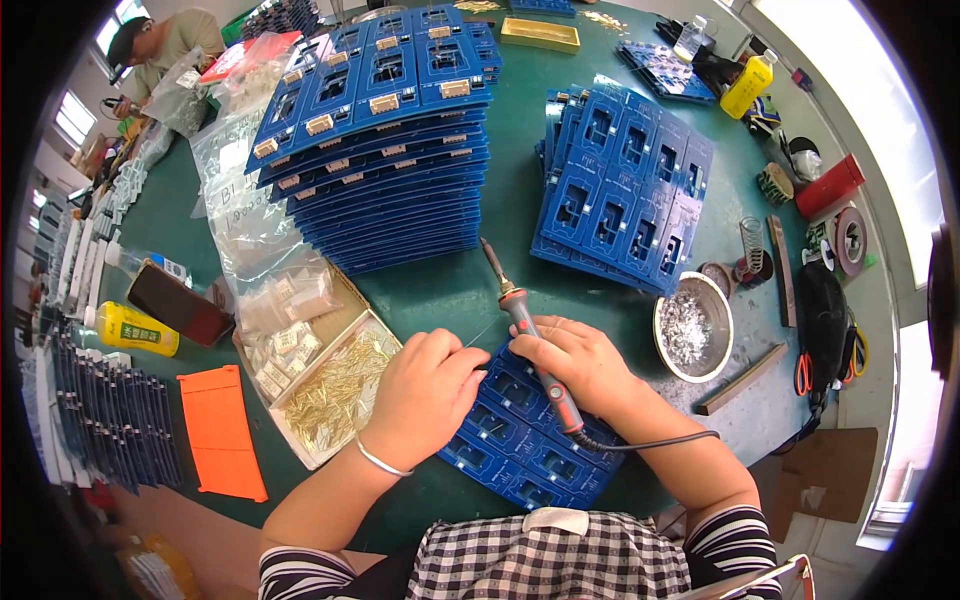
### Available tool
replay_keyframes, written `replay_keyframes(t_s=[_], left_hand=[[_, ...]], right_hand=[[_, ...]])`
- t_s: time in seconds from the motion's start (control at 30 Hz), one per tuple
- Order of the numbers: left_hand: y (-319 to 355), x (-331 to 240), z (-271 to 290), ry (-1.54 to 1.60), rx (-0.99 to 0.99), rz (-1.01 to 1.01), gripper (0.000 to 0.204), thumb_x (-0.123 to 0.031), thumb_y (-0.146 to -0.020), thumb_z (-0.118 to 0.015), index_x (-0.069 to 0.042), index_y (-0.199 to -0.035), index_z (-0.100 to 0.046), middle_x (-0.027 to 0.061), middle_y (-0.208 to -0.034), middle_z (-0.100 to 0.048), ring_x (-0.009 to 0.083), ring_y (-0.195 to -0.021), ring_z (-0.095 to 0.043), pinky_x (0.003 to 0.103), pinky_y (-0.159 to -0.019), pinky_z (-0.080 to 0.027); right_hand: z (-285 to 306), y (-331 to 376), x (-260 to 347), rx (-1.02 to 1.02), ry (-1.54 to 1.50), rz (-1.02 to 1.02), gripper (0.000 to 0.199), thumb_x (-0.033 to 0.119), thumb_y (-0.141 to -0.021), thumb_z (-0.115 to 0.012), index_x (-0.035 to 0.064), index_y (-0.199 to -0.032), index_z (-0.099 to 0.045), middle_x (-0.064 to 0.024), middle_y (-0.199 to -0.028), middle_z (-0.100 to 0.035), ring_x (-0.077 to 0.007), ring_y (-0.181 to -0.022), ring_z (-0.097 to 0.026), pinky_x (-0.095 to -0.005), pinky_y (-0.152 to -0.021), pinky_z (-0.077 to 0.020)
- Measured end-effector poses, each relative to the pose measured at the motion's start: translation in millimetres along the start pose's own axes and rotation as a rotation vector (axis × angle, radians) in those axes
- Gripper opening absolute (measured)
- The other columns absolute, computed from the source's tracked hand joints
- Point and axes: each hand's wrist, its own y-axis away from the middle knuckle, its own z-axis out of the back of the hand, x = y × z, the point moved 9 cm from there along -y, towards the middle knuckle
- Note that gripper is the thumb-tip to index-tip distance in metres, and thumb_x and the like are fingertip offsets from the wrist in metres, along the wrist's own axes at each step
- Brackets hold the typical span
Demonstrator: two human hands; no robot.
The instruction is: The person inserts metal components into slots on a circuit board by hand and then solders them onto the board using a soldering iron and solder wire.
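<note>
Soldering iron (529,333) crosses above the blue board panel (530,440), its metal tip pointing past the panel's far edge. Handle is grey with red sections; the shaft narrows to a darkened point. Black cord (660,441) leaves the rear end and passes over the right forearm (680,412), right of the panel.

Right hand (585,365) is closed around the handle, above the panel's far right part. Left hand (425,390), at the panel's far left edge, is curled, thumb and forefinger pinching a thin wire (482,333).

Panel lies on the green table (515,170), partly covered by the hands. Visible surface carries repeated rectangular units with dark cut-outs and pale markings; individual joints are too small to assess.

Left of the panel sits a carton (292,438) of brass-coloured pins (345,380). Beyond the panel stand a taller board stack (390,170), to its left, bearing cream connectors (384,103), and a lower board stack (620,190), to its right. Pale bowl (712,362) of silvery bits (685,322) stands right of the panel.
</note>
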Motion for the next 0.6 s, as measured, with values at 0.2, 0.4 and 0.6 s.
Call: replay_keyframes(t_s=[0.2,0.4,0.6], left_hand=[[-16.3,-1.3,-16.1,0.051,-0.030,-0.005,0.018,-0.009,-0.077,-0.068,-0.009,-0.095,-0.064,0.0065,-0.086,-0.054,0.0268,-0.081,-0.056,0.037,-0.071,-0.047],[-27.1,-4.4,-27.8,0.042,-0.060,0.004,0.016,-0.009,-0.076,-0.070,-0.008,-0.091,-0.065,0.0076,-0.085,-0.058,0.0284,-0.080,-0.057,0.037,-0.071,-0.047],[-31.8,-2.2,-33.4,0.035,-0.075,-0.013,0.010,-0.007,-0.076,-0.069,-0.008,-0.085,-0.066,0.0069,-0.081,-0.059,0.0278,-0.076,-0.058,0.036,-0.067,-0.048]], right_hand=[[22.7,5.6,0.8,-0.059,-0.151,-0.025,0.031,0.004,-0.073,-0.065,0.0078,-0.103,-0.057,-0.0139,-0.107,-0.066,-0.0329,-0.103,-0.064,-0.0384,-0.086,-0.0518],[76.4,56.4,-6.0,-0.463,-0.446,-0.186,0.029,-0.007,-0.081,-0.063,0.0065,-0.104,-0.053,-0.0231,-0.095,-0.067,-0.0347,-0.100,-0.066,-0.0458,-0.087,-0.0523],[108.2,99.4,0.1,-0.597,-0.447,-0.186,0.024,-0.004,-0.090,-0.052,0.0081,-0.110,-0.046,-0.0245,-0.095,-0.067,-0.0411,-0.099,-0.065,-0.0516,-0.086,-0.0506]])
